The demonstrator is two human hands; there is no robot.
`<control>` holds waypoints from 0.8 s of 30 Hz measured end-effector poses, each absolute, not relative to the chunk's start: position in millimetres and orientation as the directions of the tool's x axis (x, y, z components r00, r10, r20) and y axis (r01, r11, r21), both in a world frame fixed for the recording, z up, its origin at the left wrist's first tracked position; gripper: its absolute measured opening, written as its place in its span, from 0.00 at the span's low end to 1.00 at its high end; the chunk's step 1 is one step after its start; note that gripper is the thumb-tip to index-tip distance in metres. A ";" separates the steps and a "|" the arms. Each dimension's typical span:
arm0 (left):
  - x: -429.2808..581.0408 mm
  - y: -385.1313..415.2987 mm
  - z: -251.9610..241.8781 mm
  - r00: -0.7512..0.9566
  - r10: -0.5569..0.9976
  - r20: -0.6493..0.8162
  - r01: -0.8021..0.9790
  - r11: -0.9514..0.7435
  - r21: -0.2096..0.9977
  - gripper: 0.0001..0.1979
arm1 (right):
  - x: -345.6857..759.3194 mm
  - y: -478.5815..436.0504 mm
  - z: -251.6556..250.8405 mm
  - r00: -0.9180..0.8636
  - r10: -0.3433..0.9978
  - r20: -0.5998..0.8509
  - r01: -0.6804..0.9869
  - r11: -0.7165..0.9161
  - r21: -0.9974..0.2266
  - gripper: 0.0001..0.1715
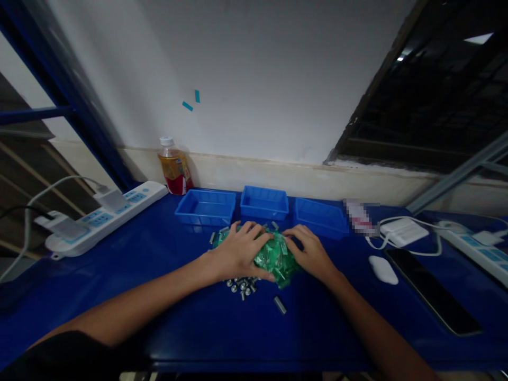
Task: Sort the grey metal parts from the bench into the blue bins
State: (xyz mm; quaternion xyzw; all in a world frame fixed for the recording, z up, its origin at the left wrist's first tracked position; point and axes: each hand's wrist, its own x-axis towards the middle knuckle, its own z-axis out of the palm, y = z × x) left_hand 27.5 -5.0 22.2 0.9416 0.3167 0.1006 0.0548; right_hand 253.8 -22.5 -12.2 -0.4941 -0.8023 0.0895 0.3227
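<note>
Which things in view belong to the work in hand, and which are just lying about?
Belong to the work:
crumpled green plastic, left hand over it, right hand at its edge
small metal parts
three blue trays, probably

Apparently lying about:
drink bottle
black phone
white rounded case
power strips

Blue table: metal parts, green plastic, three trays, phone.

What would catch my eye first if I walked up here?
Probably the bright green plastic in the middle of the blue table, the left hand spread over it and the right hand at its side, with small metal pieces around it. Behind it, three blue trays line up near a bottle.
</note>
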 end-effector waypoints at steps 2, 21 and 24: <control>18.4 -6.2 20.5 0.782 0.605 0.149 0.576 -0.793 0.198 0.45 | 250.5 -21.8 -14.6 -0.260 0.855 0.448 0.732 0.477 -0.486 0.10; -70.8 89.2 1.7 0.466 0.866 0.183 0.856 -0.493 0.154 0.17 | 257.6 37.1 -9.8 -0.176 0.817 0.549 0.963 0.258 -0.075 0.27; -57.9 95.5 10.2 0.466 0.861 0.202 0.845 -0.502 0.188 0.19 | 265.0 47.2 -11.8 -0.212 0.802 0.558 0.942 0.320 -0.102 0.24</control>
